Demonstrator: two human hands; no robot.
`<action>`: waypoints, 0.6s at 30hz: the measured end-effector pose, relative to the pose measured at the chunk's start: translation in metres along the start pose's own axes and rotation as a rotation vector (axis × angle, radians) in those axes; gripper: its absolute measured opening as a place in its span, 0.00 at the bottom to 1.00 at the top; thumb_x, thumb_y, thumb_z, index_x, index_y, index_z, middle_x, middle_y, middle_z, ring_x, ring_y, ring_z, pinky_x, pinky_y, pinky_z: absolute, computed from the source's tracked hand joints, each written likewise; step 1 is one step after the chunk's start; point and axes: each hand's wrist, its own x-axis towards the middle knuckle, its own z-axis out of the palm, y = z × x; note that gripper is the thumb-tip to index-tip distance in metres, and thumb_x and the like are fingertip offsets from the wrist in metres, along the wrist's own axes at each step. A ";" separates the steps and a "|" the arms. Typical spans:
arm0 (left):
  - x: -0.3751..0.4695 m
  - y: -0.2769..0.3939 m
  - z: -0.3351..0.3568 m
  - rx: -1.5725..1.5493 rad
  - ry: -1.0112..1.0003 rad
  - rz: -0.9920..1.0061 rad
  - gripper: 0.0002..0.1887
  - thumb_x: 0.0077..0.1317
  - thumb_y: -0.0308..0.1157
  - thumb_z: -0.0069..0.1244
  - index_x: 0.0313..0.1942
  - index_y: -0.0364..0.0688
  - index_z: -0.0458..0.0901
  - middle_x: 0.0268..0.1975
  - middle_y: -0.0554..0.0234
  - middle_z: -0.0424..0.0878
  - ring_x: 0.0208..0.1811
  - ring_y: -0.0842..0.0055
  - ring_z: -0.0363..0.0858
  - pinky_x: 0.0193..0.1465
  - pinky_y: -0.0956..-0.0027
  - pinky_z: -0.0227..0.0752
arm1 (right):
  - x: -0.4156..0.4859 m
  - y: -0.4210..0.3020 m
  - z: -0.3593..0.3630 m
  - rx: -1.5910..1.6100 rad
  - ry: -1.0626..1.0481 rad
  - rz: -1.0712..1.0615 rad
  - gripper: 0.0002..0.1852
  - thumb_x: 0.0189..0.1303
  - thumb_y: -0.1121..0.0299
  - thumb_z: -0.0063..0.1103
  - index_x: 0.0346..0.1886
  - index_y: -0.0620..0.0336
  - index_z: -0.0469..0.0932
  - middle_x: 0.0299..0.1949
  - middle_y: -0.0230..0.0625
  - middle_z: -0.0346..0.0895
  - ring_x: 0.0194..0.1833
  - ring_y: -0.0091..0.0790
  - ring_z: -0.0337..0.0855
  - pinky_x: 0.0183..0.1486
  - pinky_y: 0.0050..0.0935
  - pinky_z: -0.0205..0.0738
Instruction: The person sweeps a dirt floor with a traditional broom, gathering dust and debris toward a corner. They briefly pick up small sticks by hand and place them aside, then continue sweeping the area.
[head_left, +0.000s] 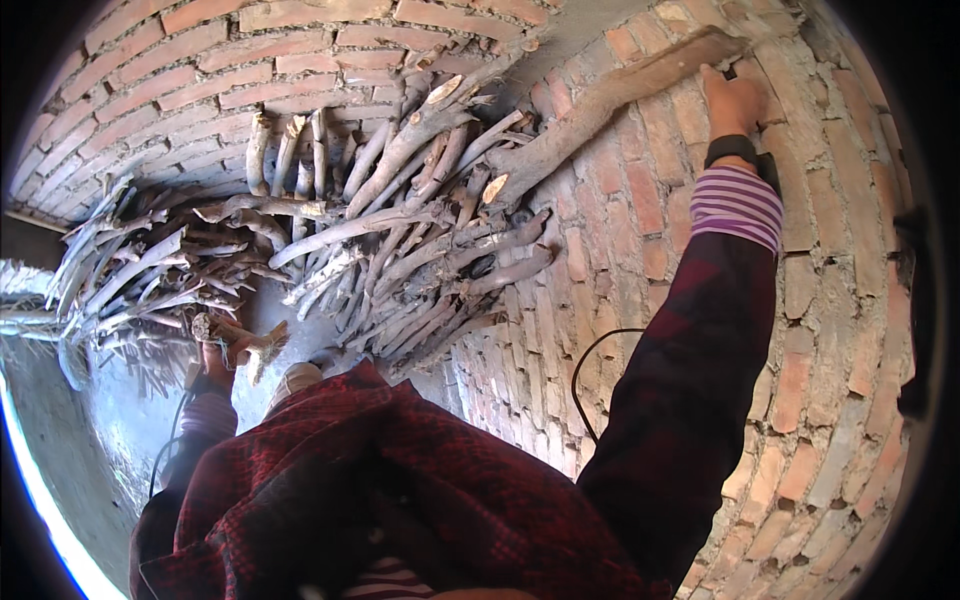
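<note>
My left hand (223, 354), low on the left, is closed around a short forked piece of branch (244, 337) with a rough cut end. My right hand (739, 103) is raised at the upper right against the brick wall, just under the upper end of a thick log (615, 97). Its fingertips are close to the log; whether they grip it is hidden. The log leans along the wall, its pale cut lower end over a pile of cut branches (405, 255). Below that pile, beside the floor, a shoe tip is partly visible.
Thinner sticks (150, 270) lie heaped at the left. Several short branches (289, 154) stand upright against the back brick wall (247, 52). The right brick wall (795, 375) runs close beside my right arm. A thin black cable (576, 375) loops there. Concrete floor (259, 300) shows between the heaps.
</note>
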 end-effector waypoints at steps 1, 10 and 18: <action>-0.007 0.001 -0.001 -0.023 0.006 -0.012 0.20 0.50 0.26 0.63 0.44 0.43 0.75 0.40 0.67 0.75 0.42 0.75 0.73 0.46 0.69 0.69 | -0.011 -0.002 0.014 -0.183 0.192 -0.163 0.42 0.54 0.46 0.62 0.63 0.71 0.65 0.61 0.61 0.66 0.61 0.53 0.70 0.61 0.45 0.67; -0.053 -0.003 -0.011 -0.022 0.115 -0.112 0.18 0.52 0.24 0.62 0.44 0.43 0.75 0.41 0.69 0.74 0.44 0.74 0.71 0.50 0.71 0.64 | -0.089 -0.012 0.099 0.202 -0.124 -0.161 0.25 0.57 0.49 0.59 0.50 0.60 0.78 0.38 0.45 0.82 0.41 0.43 0.82 0.47 0.37 0.75; -0.061 -0.037 -0.018 -0.074 0.144 -0.221 0.27 0.42 0.29 0.69 0.45 0.45 0.77 0.42 0.69 0.75 0.45 0.76 0.74 0.53 0.69 0.67 | -0.382 -0.021 0.192 0.976 -1.280 0.294 0.17 0.51 0.54 0.68 0.27 0.59 0.80 0.23 0.26 0.78 0.22 0.19 0.76 0.24 0.16 0.69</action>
